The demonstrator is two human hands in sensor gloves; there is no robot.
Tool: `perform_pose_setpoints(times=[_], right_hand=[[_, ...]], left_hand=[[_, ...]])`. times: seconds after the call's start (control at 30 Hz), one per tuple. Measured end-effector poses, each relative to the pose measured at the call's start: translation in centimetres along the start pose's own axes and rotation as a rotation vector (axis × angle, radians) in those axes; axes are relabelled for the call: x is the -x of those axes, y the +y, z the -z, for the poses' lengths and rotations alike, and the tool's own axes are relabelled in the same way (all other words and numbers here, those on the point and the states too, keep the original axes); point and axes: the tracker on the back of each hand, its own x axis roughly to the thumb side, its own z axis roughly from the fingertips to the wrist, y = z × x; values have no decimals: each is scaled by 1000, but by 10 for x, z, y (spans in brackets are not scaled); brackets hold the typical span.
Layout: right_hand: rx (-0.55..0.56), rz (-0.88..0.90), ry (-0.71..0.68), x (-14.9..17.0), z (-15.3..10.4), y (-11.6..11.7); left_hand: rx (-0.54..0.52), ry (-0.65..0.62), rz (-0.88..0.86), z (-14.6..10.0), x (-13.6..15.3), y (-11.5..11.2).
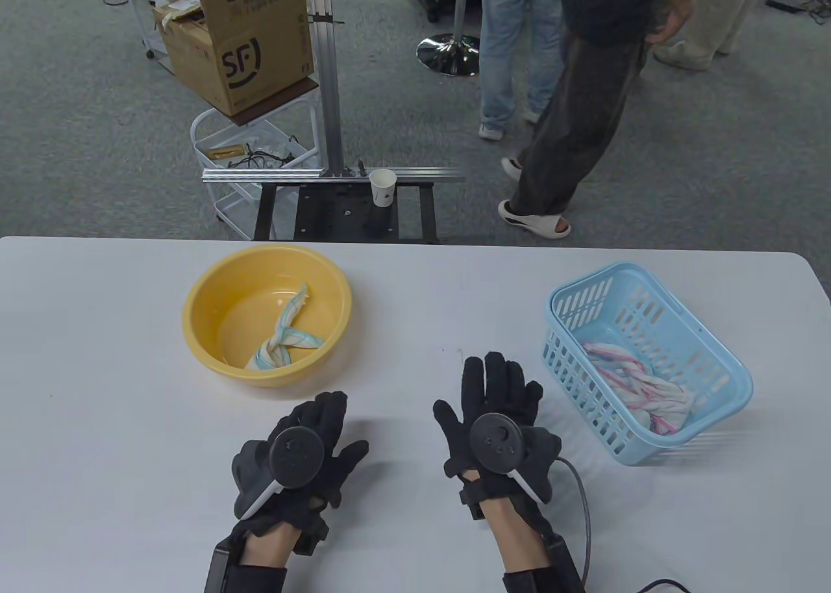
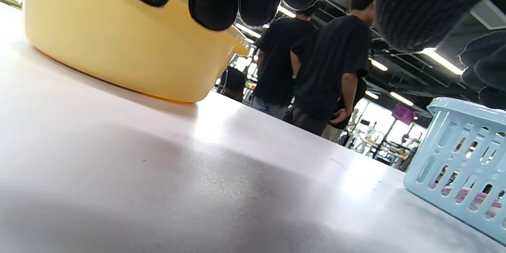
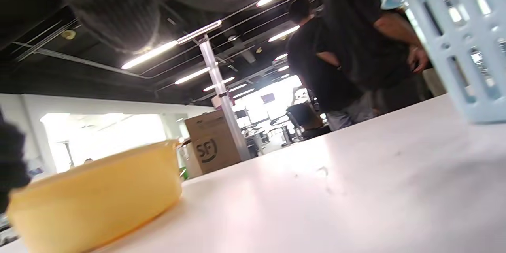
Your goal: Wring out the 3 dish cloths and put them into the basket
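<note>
Both black-gloved hands hover empty over the white table [image 1: 97, 359], left hand [image 1: 302, 453] loosely curled, right hand [image 1: 496, 417] spread flat, between the round yellow plastic basin [image 1: 195, 307] holding one twisted blue-striped cloth [image 1: 282, 343] and the light-blue slotted plastic basket [image 1: 727, 365] holding wrung pink-striped cloths [image 1: 639, 388].

The basket [image 1: 649, 365] wall partly hid its cloths [image 1: 639, 385]; their number was unclear. Both forearms were cut off.

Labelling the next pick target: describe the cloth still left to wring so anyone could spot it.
Start at the white table, then the yellow basin on its left side. Inside lies the twisted dish cloth, white with blue-green stripes; the cloths in the blue basket are pink-striped.
</note>
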Motion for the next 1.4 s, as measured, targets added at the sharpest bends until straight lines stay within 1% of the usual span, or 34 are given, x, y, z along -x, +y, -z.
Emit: perform_pose_setpoints(times=[0.13, 0.27, 0.43, 0.6, 0.87, 1.03, 1.17, 1.4], right_hand=[[-55, 6, -42, -2, -5, 12], [-86, -27, -77, -5, -9, 15], [-105, -8, -67, -3, -13, 17], [-90, 2, -63, 0, -16, 16], [-110, 4, -50, 3, -18, 19], [-111, 32, -40, 4, -17, 18], [-122, 46, -41, 3, -18, 19], [-131, 60, -49, 1, -18, 20]], left_hand=[[6, 24, -3, 2, 5, -1], [21, 50, 4, 2, 10, -3], [33, 78, 17, 1, 14, -5], [19, 95, 35, 0, 16, -3], [-35, 146, 2, -3, 27, 10], [-73, 207, -60, -3, 38, 27], [-57, 231, -77, 9, 38, 40], [64, 299, -130, 52, 36, 72]])
